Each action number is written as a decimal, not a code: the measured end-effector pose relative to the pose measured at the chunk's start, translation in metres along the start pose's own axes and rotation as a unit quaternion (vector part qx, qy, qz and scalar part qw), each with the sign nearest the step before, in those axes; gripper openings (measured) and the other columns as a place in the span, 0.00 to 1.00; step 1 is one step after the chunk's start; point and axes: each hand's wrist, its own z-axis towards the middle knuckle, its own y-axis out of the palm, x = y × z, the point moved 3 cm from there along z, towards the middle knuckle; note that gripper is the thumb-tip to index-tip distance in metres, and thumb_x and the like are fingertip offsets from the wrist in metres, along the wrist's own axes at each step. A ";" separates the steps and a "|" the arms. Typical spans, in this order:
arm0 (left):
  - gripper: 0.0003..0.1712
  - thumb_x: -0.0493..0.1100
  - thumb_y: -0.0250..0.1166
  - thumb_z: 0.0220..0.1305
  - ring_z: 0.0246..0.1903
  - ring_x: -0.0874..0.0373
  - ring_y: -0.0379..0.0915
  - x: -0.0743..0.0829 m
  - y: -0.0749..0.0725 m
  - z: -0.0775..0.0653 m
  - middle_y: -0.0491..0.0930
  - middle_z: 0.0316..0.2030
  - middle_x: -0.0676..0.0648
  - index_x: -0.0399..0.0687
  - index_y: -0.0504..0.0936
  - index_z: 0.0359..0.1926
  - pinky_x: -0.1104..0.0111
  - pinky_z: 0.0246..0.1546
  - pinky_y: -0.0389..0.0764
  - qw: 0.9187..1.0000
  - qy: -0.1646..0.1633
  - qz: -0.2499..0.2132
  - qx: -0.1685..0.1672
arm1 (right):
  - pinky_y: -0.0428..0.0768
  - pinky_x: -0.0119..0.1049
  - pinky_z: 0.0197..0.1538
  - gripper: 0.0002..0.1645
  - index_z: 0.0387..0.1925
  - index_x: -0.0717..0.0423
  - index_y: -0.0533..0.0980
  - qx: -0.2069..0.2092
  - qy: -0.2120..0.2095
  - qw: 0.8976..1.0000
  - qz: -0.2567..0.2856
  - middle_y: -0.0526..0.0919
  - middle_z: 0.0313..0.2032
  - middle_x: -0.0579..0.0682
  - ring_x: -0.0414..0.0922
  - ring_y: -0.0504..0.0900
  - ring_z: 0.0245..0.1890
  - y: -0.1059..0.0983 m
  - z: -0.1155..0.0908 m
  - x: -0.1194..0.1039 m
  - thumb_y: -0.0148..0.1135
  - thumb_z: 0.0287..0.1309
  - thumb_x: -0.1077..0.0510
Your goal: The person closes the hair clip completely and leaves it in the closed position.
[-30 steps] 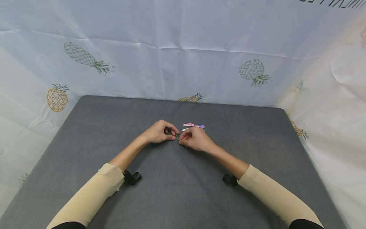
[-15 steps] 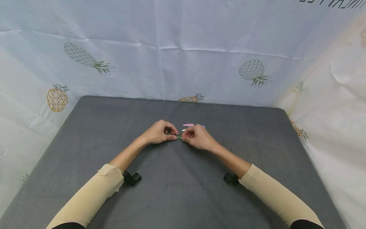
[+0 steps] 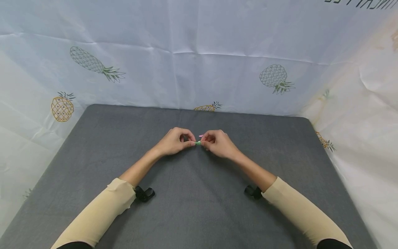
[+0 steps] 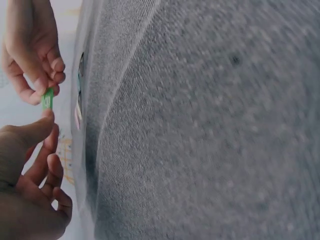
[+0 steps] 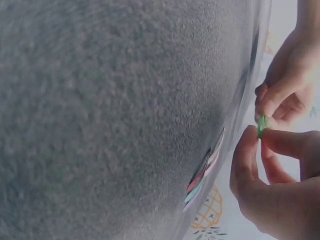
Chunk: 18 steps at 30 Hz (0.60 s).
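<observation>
Between the two hands is a small green snap hair clip (image 3: 198, 142), raised above the grey table. My left hand (image 3: 174, 141) pinches one end of it between thumb and finger. At the other end, thumb and index finger of my right hand (image 3: 219, 144) pinch it too. The left wrist view shows the clip (image 4: 47, 99) spanning the gap between both sets of fingertips. Just beyond the right hand, part of a pink hair clip (image 3: 201, 136) shows in the head view; the hand hides the clips beside it.
Several hair clips (image 5: 196, 182), red, teal and pale among them, lie close together on the grey table cover (image 3: 199, 200). A white curtain (image 3: 155, 76) printed with pineapples hangs behind the table's far edge. Black wrist cameras (image 3: 144, 194) are strapped to both forearms.
Both hands have shifted slightly away from the body and right with the green clip, the right hand more so. The right hand now covers more of the clips lying behind it.
</observation>
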 end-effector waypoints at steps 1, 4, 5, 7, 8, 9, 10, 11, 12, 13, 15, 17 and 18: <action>0.02 0.39 0.74 0.72 0.21 0.62 0.65 0.002 0.000 0.000 0.89 0.36 0.47 0.46 0.92 0.42 0.71 0.26 0.68 1.000 0.003 -0.002 0.004 | 0.81 0.33 0.34 0.05 0.41 0.60 0.86 0.003 0.004 1.000 0.006 0.90 0.35 0.57 0.49 0.89 0.32 -0.001 0.000 0.000 0.66 0.73 0.64; 0.02 0.38 0.72 0.73 0.21 0.61 0.64 0.006 0.002 0.001 0.89 0.36 0.46 0.45 0.91 0.41 0.71 0.26 0.67 1.000 0.012 -0.007 0.017 | 0.82 0.33 0.34 0.04 0.42 0.61 0.86 0.012 0.009 1.000 0.022 0.91 0.36 0.58 0.51 0.91 0.33 -0.004 0.000 0.000 0.67 0.73 0.64; 0.03 0.38 0.71 0.74 0.21 0.61 0.64 0.008 0.003 0.001 0.89 0.36 0.46 0.44 0.90 0.41 0.71 0.26 0.66 1.000 0.015 -0.008 0.021 | 0.82 0.33 0.33 0.05 0.42 0.62 0.86 0.015 0.010 1.000 0.026 0.91 0.36 0.59 0.52 0.91 0.33 -0.005 0.001 0.001 0.67 0.73 0.64; 0.03 0.38 0.70 0.75 0.21 0.61 0.63 0.010 0.004 0.002 0.88 0.36 0.46 0.44 0.89 0.41 0.71 0.26 0.65 0.999 0.016 -0.010 0.028 | 0.82 0.33 0.33 0.05 0.42 0.63 0.86 0.019 0.010 0.999 0.032 0.91 0.36 0.60 0.53 0.92 0.34 -0.006 0.001 0.001 0.68 0.72 0.64; 0.03 0.38 0.70 0.75 0.21 0.61 0.62 0.011 0.005 0.002 0.88 0.36 0.46 0.44 0.89 0.41 0.71 0.26 0.65 0.999 0.015 -0.010 0.031 | 0.82 0.33 0.32 0.05 0.42 0.63 0.86 0.021 0.009 0.999 0.033 0.91 0.36 0.60 0.54 0.92 0.34 -0.007 0.001 0.001 0.68 0.72 0.64; 0.04 0.38 0.69 0.76 0.21 0.61 0.62 0.013 0.006 0.002 0.88 0.36 0.46 0.44 0.88 0.41 0.71 0.26 0.65 0.999 0.015 -0.009 0.034 | 0.82 0.32 0.32 0.05 0.42 0.64 0.86 0.023 0.009 0.999 0.033 0.91 0.35 0.60 0.54 0.92 0.33 -0.008 0.001 0.001 0.68 0.72 0.64; 0.04 0.39 0.69 0.76 0.21 0.61 0.62 0.014 0.007 0.003 0.87 0.35 0.46 0.44 0.88 0.41 0.71 0.25 0.65 0.999 0.015 -0.009 0.037 | 0.82 0.32 0.32 0.05 0.42 0.64 0.86 0.025 0.010 0.999 0.033 0.91 0.35 0.60 0.55 0.92 0.33 -0.008 0.001 0.001 0.68 0.72 0.63; 0.04 0.39 0.69 0.76 0.20 0.62 0.62 0.014 0.007 0.004 0.87 0.35 0.46 0.43 0.87 0.41 0.71 0.25 0.65 0.999 0.015 -0.008 0.040 | 0.82 0.32 0.31 0.06 0.42 0.64 0.86 0.028 0.009 0.999 0.033 0.91 0.35 0.59 0.55 0.92 0.33 -0.009 0.001 0.001 0.68 0.72 0.63; 0.04 0.39 0.68 0.76 0.20 0.62 0.62 0.015 0.008 0.004 0.87 0.35 0.46 0.44 0.87 0.41 0.71 0.25 0.65 0.999 0.014 -0.007 0.042 | 0.82 0.32 0.31 0.06 0.42 0.64 0.86 0.029 0.010 0.999 0.033 0.91 0.34 0.59 0.56 0.92 0.33 -0.009 0.000 0.001 0.68 0.71 0.63; 0.04 0.39 0.68 0.76 0.20 0.62 0.61 0.015 0.008 0.005 0.86 0.34 0.46 0.44 0.87 0.40 0.70 0.24 0.64 0.999 0.015 -0.006 0.044 | 0.82 0.33 0.30 0.06 0.42 0.64 0.86 0.030 0.011 0.999 0.033 0.91 0.34 0.59 0.56 0.92 0.33 -0.010 0.000 0.000 0.68 0.71 0.63; 0.04 0.38 0.68 0.76 0.19 0.62 0.61 0.016 0.009 0.006 0.86 0.33 0.47 0.44 0.86 0.40 0.70 0.24 0.64 0.999 0.012 -0.005 0.046 | 0.81 0.33 0.30 0.06 0.42 0.63 0.86 0.033 0.013 0.999 0.033 0.91 0.34 0.59 0.57 0.92 0.33 -0.010 0.000 0.000 0.68 0.71 0.62; 0.03 0.37 0.68 0.75 0.18 0.62 0.61 0.016 0.010 0.007 0.85 0.32 0.47 0.45 0.86 0.40 0.70 0.23 0.64 0.999 0.010 -0.004 0.048 | 0.82 0.34 0.30 0.06 0.42 0.63 0.86 0.035 0.015 0.999 0.032 0.91 0.34 0.59 0.56 0.92 0.33 -0.011 0.000 -0.001 0.68 0.71 0.62; 0.03 0.37 0.68 0.75 0.18 0.62 0.60 0.017 0.010 0.007 0.85 0.32 0.47 0.45 0.86 0.40 0.70 0.23 0.63 0.999 0.008 -0.004 0.049 | 0.82 0.34 0.30 0.06 0.42 0.63 0.86 0.037 0.017 0.999 0.032 0.91 0.34 0.59 0.56 0.93 0.33 -0.011 0.000 -0.002 0.68 0.71 0.62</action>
